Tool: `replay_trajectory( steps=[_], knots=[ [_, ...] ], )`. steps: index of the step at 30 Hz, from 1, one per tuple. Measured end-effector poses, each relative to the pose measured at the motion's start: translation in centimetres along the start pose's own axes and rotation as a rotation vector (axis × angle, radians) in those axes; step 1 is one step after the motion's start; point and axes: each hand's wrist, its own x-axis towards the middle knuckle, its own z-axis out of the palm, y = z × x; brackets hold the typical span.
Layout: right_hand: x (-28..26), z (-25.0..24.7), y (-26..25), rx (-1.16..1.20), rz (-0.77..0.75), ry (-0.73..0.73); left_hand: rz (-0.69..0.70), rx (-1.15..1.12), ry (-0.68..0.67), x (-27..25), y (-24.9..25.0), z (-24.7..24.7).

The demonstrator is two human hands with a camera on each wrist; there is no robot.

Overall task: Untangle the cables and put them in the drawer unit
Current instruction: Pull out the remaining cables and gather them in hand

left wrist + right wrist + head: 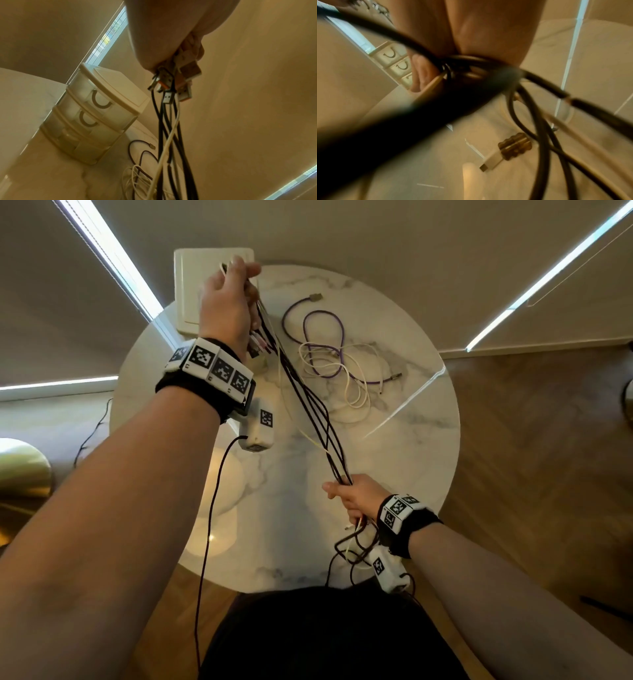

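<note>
My left hand (pixel 229 299) is raised above the table and grips the plug ends (pixel 173 83) of a bundle of black cables (pixel 308 405) with one thin white cable among them. The bundle runs taut down to my right hand (pixel 352 498), which grips it near the table's front edge; loose ends (pixel 356 546) dangle below that fist. A purple cable (pixel 322 326) and a white cable (pixel 342 368) lie tangled together on the marble table (pixel 411 440). The cream drawer unit (pixel 191 278) stands at the table's far left, all its drawers (pixel 92 108) closed.
The round table's edge curves close to my body; wood floor (pixel 531 440) lies to the right. A black wire (pixel 212 508) hangs from my left wrist camera. In the right wrist view a white plug (pixel 491 161) and a brown connector (pixel 515 144) dangle above the tabletop.
</note>
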Motion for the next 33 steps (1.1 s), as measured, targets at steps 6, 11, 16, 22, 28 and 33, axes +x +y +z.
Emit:
replay_trajectory(
  steps=[6,11,16,22,28,33],
  knots=[
    [0.2,-0.4,-4.6,0.413,-0.202,0.218,-0.097,0.421,-0.280,-2.5,-3.1,0.1],
    [-0.3,-0.6,-9.6,0.583,-0.284,0.303,-0.194,0.607,-0.532,-7.2,-6.2,1.1],
    [-1.4,0.8,-12.2,0.254,-0.328,0.104,-0.178,0.614,-0.639,-9.1,-5.3,2.8],
    [-2.0,0.4,-13.3,0.114,-0.370,-0.056,-0.216,0.535,-0.549,-7.6,-5.3,2.6],
    [-1.8,1.0,-11.0,-0.010,-0.421,-0.029,-0.148,0.418,-0.464,-7.0,-4.8,3.1],
    [-0.9,0.7,-7.1,-0.385,-0.361,0.043,-0.081,0.343,-0.290,-6.4,-4.7,2.6]
  ],
)
